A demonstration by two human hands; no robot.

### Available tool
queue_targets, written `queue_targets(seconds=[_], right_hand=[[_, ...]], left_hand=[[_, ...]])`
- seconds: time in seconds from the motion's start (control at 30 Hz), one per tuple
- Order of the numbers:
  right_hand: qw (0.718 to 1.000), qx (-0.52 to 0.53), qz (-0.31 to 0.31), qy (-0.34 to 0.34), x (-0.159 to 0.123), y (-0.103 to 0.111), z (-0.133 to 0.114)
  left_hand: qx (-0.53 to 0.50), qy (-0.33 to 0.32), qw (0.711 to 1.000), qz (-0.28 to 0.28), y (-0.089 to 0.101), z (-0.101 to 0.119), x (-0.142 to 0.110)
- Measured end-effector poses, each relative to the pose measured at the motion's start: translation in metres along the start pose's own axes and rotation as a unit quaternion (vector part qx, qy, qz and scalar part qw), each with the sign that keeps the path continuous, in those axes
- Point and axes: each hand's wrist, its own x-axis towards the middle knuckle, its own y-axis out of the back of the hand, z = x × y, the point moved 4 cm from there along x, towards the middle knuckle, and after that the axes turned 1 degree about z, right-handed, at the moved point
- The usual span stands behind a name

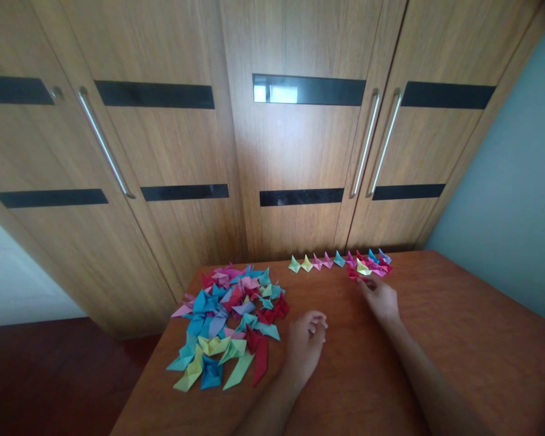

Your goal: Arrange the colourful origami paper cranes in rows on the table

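Note:
My right hand (380,299) reaches to the front of a small cluster of folded paper pieces, its fingertips pinched on a red origami piece (353,274). Right behind that one stands a yellow origami piece (363,269), with magenta, blue and purple ones around it. My left hand (306,344) is held over the table beside the big pile, fingers curled in and nothing visible in them. That pile of origami pieces (218,321) mixes blue, red, pink, yellow, green and purple, lying loosely over one another.
A row of upright origami pieces, among them a green one (294,264) and a teal one (339,259), runs along the back edge of the wooden table (458,339). Behind it rises a wooden wardrobe (295,145) with metal handles. A pale wall (504,200) is at right.

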Motion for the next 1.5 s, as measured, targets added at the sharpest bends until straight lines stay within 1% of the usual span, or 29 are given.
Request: queue_targets(seconds=[0.1, 0.17, 0.27, 0.37, 0.8, 1.03, 1.2, 1.27, 1.33, 1.4, 1.5], right_hand=[[0.989, -0.142, -0.033, -0.026, 0.011, -0.008, 0.001], [0.976, -0.203, -0.061, -0.046, 0.017, -0.014, -0.003], [0.964, -0.244, -0.088, -0.066, 0.024, -0.022, -0.008], [0.959, -0.257, -0.092, -0.07, 0.03, -0.026, -0.01], [0.961, -0.256, -0.084, -0.06, 0.041, -0.03, -0.008], [0.966, -0.242, -0.069, -0.067, 0.037, -0.028, -0.008], [0.977, -0.204, -0.011, -0.06, 0.02, -0.021, -0.008], [0.981, -0.186, -0.003, -0.045, 0.009, -0.023, -0.01], [0.986, -0.168, -0.013, -0.017, -0.004, -0.028, -0.016], [0.989, -0.138, -0.039, 0.017, -0.018, -0.034, -0.024], [0.992, -0.069, -0.077, 0.066, -0.035, -0.04, -0.033]], left_hand=[[0.02, -0.003, 1.0, -0.01, -0.001, 0.0, 0.0], [0.031, -0.001, 0.999, -0.012, -0.001, 0.002, 0.0], [0.048, -0.005, 0.999, -0.017, -0.001, 0.005, -0.001], [0.064, -0.014, 0.998, -0.023, -0.001, 0.008, -0.002], [0.079, -0.013, 0.996, -0.033, -0.002, 0.012, -0.004], [0.085, -0.019, 0.996, -0.034, -0.002, 0.01, -0.003], [0.091, -0.024, 0.995, -0.036, -0.003, 0.01, -0.003], [0.094, -0.027, 0.994, -0.038, -0.003, 0.012, -0.003], [0.096, -0.029, 0.994, -0.036, -0.002, 0.013, -0.003], [0.095, -0.03, 0.994, -0.032, -0.002, 0.014, -0.004], [0.084, -0.031, 0.995, -0.032, -0.001, 0.013, -0.004]])
